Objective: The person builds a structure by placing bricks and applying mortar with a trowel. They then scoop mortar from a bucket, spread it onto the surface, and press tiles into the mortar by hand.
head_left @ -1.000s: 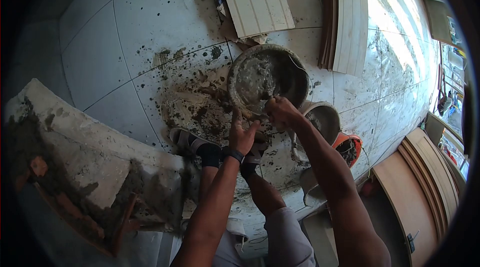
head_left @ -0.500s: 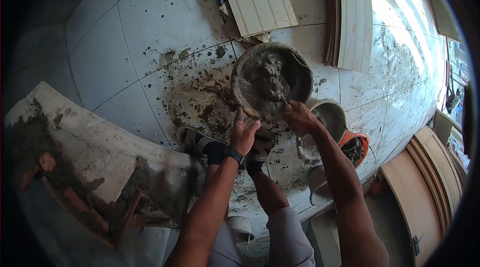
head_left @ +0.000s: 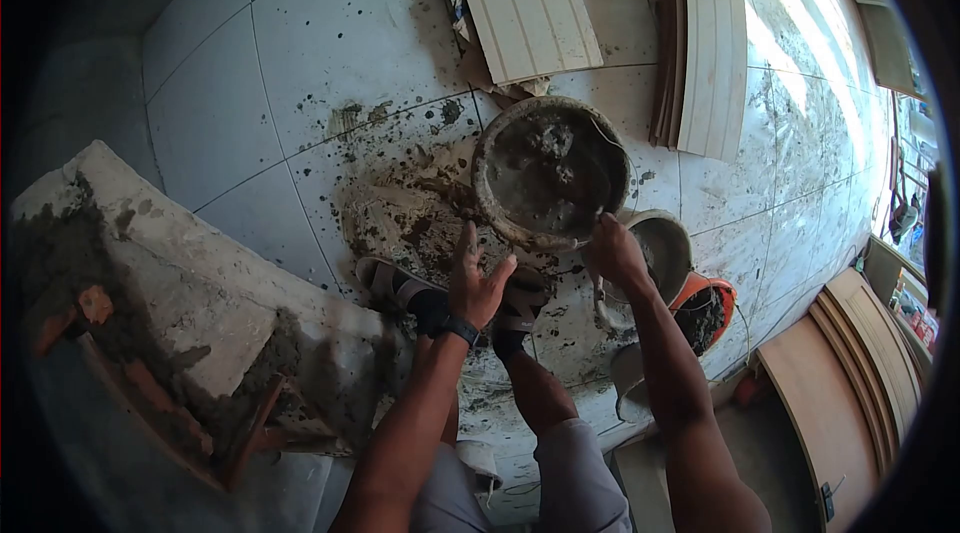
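Observation:
A round basin of wet grey mortar stands on the floor in front of me. My right hand is closed at the basin's near right rim, around the handle of a trowel whose blade I cannot make out in the mortar. Just off the near left rim is my left hand, fingers spread and holding nothing. A dark watch is on the left wrist. Beside my right hand stands a pale bucket with grey contents.
An orange container with dark mortar sits right of the bucket. Grooved panels lie beyond the basin, and more stacked panels are to the right. A mortar-smeared slab occupies the left. Splatter covers the tiles near my feet.
My right hand has shifted slightly right and away from me along the rim, and the trowel blade no longer shows. The mortar's surface looks flatter. My left hand's fingers have spread wider.

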{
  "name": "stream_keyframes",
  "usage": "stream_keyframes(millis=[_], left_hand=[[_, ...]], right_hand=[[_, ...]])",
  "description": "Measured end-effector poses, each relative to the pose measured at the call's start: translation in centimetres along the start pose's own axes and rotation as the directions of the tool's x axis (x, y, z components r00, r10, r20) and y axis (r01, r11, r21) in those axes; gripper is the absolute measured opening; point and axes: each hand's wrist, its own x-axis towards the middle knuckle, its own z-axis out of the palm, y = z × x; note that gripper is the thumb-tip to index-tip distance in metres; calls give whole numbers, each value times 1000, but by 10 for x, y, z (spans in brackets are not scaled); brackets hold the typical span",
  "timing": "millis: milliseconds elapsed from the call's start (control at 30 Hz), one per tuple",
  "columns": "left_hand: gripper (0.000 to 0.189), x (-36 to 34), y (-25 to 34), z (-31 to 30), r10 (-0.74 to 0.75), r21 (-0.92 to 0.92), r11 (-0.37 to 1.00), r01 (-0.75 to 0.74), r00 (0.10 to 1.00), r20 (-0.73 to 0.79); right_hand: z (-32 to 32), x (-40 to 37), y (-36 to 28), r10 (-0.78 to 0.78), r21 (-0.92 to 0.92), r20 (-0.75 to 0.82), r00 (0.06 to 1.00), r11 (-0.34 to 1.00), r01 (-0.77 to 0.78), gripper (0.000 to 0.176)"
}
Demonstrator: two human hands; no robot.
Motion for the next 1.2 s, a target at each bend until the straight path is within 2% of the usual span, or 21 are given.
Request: stream_keyframes(millis=[33, 67, 200, 267, 300, 367, 400, 500, 533, 567, 700, 767, 900, 933, 967, 1000, 1067, 1100, 1133, 1167, 1200], left_hand=[[99, 8, 1, -1, 51, 73, 996, -51, 999, 1], [99, 15, 2, -1, 105, 144, 984, -104, 994, 6], [99, 33, 18, 6, 88, 254, 964, -77, 996, -33], [102, 33, 39, 9, 15, 250, 968, -18, 1000, 14], [102, 35, 36, 12, 12, 251, 968, -14, 1000, 12], [102, 38, 30, 17, 63, 242, 969, -53, 997, -34], [102, 40, 22, 16, 55, 244, 969, -46, 998, -32], [100, 43, 11, 19, 107, 184, 977, -104, 994, -4], [98, 42, 11, 20, 130, 208, 971, -121, 991, -29], [97, 41, 16, 18, 151, 239, 962, -134, 987, -52], [98, 34, 24, 15, 60, 256, 965, -50, 998, -30], [97, 34, 26, 16, 73, 281, 958, -61, 997, -31], [97, 29, 25, 18, 86, 224, 970, -89, 996, 27], [97, 28, 26, 19, 86, 253, 963, -90, 996, 29], [97, 27, 26, 18, 88, 284, 954, -93, 996, 30], [97, 28, 26, 16, 90, 288, 953, -95, 995, 29], [99, 32, 22, 15, 90, 204, 974, -100, 994, 59], [99, 35, 17, 14, 95, 202, 974, -105, 994, 58], [99, 37, 9, 12, 83, 61, 994, -88, 994, 72], [100, 36, 13, 11, 75, -80, 994, -68, 993, 89], [100, 33, 17, 11, 83, -83, 994, -76, 993, 88]], right_hand=[[-36, -14, -27, 272, 144, -1, 962, 952, -269, 23], [-60, -22, -42, 522, 279, 33, 852, 814, -509, 24], [-73, -12, -29, 534, 157, -2, 846, 835, -527, 25], [-61, 20, -4, 371, 135, -28, 928, 922, -364, 24], [-68, 36, -5, 369, 136, -25, 929, 922, -363, 24], [-77, 65, -13, 336, 1, 147, 930, 940, -340, 22], [-68, 74, -10, 338, 3, 154, 928, 939, -343, 22], [-19, 88, 4, 210, -43, 120, 970, 978, -206, 15], [4, 93, 8, -127, -273, 171, 977, 947, 171, 13], [8, 94, -1, -420, -449, 290, 860, 734, 510, 11], [9, 74, -3, -523, -470, 281, 805, 656, 590, 13], [12, 67, -7, -498, -396, 93, 862, 776, 491, 20], [-4, 50, 1, -551, -268, 79, 830, 791, 551, 32], [-15, 45, -4, -299, 206, 124, 946, 940, 271, 38], [-20, 43, -8, -73, 598, 285, 956, 793, -117, 44], [-19, 42, -9, -75, 600, 280, 957, 792, -114, 44], [-19, 35, -7, 10, 632, 377, 926, 729, -265, 43], [-11, 30, 2, 10, 630, 374, 927, 731, -261, 43], [5, 23, 17, -198, 426, 73, 977, 892, 149, 41], [0, 18, 13, -470, 74, -152, 869, 872, 485, 39], [-7, 13, 11, -473, 66, -154, 867, 871, 487, 39]])
